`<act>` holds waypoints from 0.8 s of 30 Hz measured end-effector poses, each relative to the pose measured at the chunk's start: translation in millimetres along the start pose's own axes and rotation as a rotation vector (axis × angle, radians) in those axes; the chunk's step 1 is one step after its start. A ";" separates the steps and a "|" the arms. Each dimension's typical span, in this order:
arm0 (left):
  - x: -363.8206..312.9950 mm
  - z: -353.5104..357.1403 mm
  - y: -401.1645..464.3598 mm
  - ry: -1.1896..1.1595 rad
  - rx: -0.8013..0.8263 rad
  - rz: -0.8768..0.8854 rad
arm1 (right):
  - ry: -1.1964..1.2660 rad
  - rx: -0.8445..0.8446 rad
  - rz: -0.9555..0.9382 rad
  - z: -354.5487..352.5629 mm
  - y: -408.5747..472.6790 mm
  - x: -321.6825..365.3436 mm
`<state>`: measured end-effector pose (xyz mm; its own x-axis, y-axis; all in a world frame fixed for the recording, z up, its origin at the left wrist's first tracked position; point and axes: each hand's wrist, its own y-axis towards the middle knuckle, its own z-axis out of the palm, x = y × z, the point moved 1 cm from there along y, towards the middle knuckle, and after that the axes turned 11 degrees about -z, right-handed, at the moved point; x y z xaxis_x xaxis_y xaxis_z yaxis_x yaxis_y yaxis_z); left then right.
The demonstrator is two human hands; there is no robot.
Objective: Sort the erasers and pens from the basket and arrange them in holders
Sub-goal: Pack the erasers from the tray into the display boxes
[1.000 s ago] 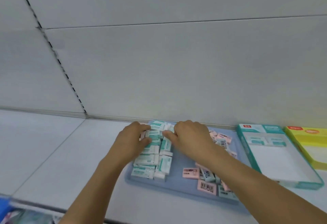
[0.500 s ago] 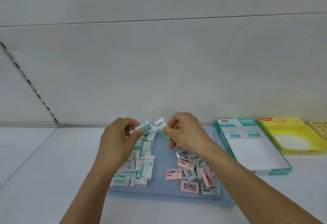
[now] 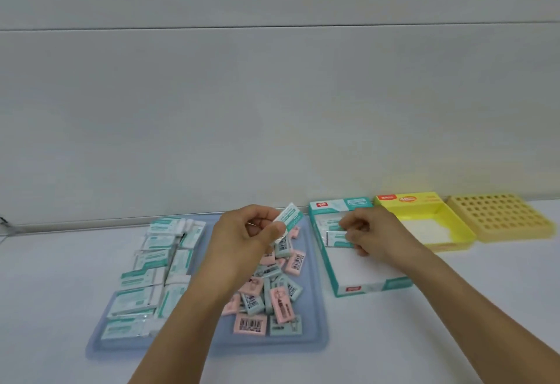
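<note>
Here, left hand (image 3: pixel 248 232) is raised over the blue tray (image 3: pixel 318 317) at centre frame, its grip pinched on one white-and-teal eraser (image 3: pixel 289 217) that tilts up to the right, clear of the tray. Right hand (image 3: pixel 372 232) is down inside the teal-edged box (image 3: pixel 330 262), right of centre, fingers curled on a second white-and-teal eraser (image 3: pixel 335 237) lying against the box floor near its far end; fingertips hide the eraser's right end. One or two more erasers sit just behind it, partly covered by the hand, count unclear.

Rows of white-and-teal erasers (image 3: pixel 145 277) fill the tray's left half; a loose heap of pink and pale green erasers (image 3: pixel 272 286) fills its right half, partly hidden behind the left forearm. Print on wrappers too blurred to read, only barcodes visible.

Yellow box (image 3: pixel 454 235) stands just right of the teal-edged box, touching or nearly so, can't tell. Further right, a yellow holder with a grid of holes (image 3: pixel 500 217), near the frame's right edge. No pens make themselves out.

Near half of the teal-edged box floor is bare white. White worktop (image 3: pixel 60 277) is open at lower left and lower right of frame. Both forearms are cut off at the bottom edge. Grey wall panels fill the upper half
</note>
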<state>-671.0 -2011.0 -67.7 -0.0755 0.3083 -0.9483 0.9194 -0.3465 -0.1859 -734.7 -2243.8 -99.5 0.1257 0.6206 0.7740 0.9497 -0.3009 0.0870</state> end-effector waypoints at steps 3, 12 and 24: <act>1.2 3.0 0.0 -0.025 -0.024 -0.015 | -0.125 0.003 -0.114 -2.6 -2.0 -0.5; -3.3 20.8 -0.4 -0.078 0.036 -0.048 | -0.467 -0.019 -0.314 4.1 -11.7 1.0; -11.7 71.4 13.1 0.482 0.006 0.264 | -0.737 0.005 -0.572 -41.0 -18.6 6.3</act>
<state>-685.7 -2082.5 -77.4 0.3439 0.5812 -0.7375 0.8810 -0.4715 0.0393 -763.3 -2264.0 -70.5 -0.2125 0.9769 0.0209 0.9245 0.1941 0.3281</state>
